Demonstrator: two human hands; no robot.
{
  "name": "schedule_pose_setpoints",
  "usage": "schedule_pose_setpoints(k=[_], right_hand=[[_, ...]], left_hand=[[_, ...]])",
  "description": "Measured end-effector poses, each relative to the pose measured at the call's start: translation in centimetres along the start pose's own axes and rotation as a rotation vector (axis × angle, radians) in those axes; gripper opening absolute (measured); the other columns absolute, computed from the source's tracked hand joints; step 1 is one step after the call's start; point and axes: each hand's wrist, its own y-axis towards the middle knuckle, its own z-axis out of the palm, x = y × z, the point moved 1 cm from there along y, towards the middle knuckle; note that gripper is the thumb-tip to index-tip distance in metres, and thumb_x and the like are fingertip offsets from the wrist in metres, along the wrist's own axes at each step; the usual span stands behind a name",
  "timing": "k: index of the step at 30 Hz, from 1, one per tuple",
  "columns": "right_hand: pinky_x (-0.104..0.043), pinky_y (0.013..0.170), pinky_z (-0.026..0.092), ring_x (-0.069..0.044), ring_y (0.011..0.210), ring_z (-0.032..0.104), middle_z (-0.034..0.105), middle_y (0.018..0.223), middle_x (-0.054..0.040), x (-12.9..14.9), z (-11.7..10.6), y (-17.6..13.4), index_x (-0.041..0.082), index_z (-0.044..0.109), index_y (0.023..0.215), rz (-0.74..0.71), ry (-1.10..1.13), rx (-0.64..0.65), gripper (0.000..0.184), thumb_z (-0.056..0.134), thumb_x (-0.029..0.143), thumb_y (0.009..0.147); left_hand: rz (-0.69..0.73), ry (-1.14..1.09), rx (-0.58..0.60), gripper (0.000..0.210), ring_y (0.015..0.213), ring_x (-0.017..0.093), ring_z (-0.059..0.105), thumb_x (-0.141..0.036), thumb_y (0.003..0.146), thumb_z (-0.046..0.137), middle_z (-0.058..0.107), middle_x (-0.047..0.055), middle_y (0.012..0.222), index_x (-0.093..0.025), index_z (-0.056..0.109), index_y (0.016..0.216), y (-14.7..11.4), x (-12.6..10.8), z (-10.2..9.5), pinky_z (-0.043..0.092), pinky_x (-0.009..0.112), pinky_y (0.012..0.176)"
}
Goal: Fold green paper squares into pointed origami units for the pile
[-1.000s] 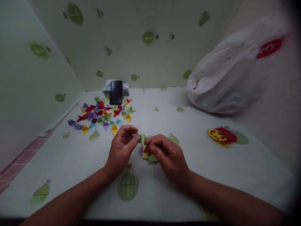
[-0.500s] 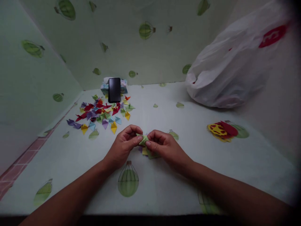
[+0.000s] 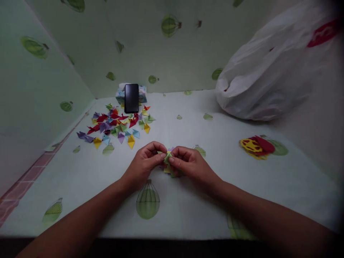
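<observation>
Near the middle of the table, a small light-green folded paper [image 3: 167,157] is pinched between both hands. My left hand [image 3: 146,161] grips its left side between thumb and forefinger. The right side is held the same way by my right hand [image 3: 189,163]. Beneath the fingers lie paper squares [image 3: 167,169] in yellow, purple and green, partly hidden by the hands. Beyond my left hand spreads a group of folded paper pieces [image 3: 115,125] in red, purple, blue, green, yellow and orange, several with pointed tips.
A dark phone [image 3: 131,98] leans against a tissue box [image 3: 120,96] at the back left. On the right stand a bulky white plastic bag [image 3: 258,82] and, nearer, some red and yellow cut-out pieces [image 3: 256,146]. Walls with a balloon print enclose the table [image 3: 188,211].
The camera view has shifted slightly. Both hands stay on the green paper, and the fingertips have come a little closer together around it.
</observation>
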Motion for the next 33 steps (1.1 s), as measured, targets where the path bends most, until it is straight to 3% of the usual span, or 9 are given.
schedule_pose_setpoints(k=[8,14,18,24,33], right_hand=[[-0.025,0.057,0.041,-0.009,0.057,0.052,0.06,0.064,0.0019,-0.07,0.31,-0.19,0.018,0.054,0.073,-0.073,-0.023,-0.031,0.023,0.066,0.035,0.083],[-0.024,0.055,0.041,-0.01,0.056,0.052,0.061,0.063,0.0025,-0.35,0.41,-0.14,0.019,0.053,0.073,-0.14,-0.023,-0.06,0.027,0.068,0.039,0.083],[-0.024,0.057,0.041,-0.01,0.057,0.053,0.06,0.062,0.0026,-0.71,0.2,-0.01,0.018,0.053,0.072,-0.129,-0.006,-0.039,0.029,0.069,0.04,0.083],[-0.027,0.065,0.046,-0.011,0.063,0.057,0.063,0.07,-0.0005,-0.67,-0.29,0.05,0.016,0.061,0.08,-0.129,-0.045,0.03,0.025,0.058,0.039,0.092],[-0.025,0.061,0.046,-0.011,0.059,0.057,0.066,0.068,0.0,-0.78,-0.32,0.09,0.017,0.061,0.077,-0.117,0.023,-0.057,0.023,0.066,0.037,0.087]], left_hand=[[0.034,0.03,0.0,0.021,0.066,0.01,0.058,-0.024,0.086,0.068,0.062,-0.002,0.072,-0.02,0.058,0.103,-0.18,0.03,0.31,0.046,0.023,0.065],[0.068,0.049,-0.081,0.028,0.065,0.009,0.055,-0.023,0.082,0.072,0.059,-0.004,0.072,-0.019,0.057,0.105,-0.32,-0.12,0.82,0.046,0.021,0.064],[0.043,0.032,-0.072,0.033,0.066,0.008,0.055,-0.02,0.078,0.075,0.061,-0.003,0.076,-0.019,0.056,0.104,-0.28,-0.07,0.84,0.046,0.021,0.063],[0.029,0.028,-0.091,0.028,0.064,0.007,0.054,-0.016,0.079,0.072,0.059,-0.005,0.074,-0.019,0.056,0.102,-0.19,-0.38,0.48,0.044,0.018,0.06],[-0.047,-0.058,-0.065,0.017,0.065,0.008,0.059,-0.023,0.08,0.073,0.066,0.0,0.075,-0.014,0.063,0.09,0.1,-0.39,0.71,0.049,0.021,0.065]])
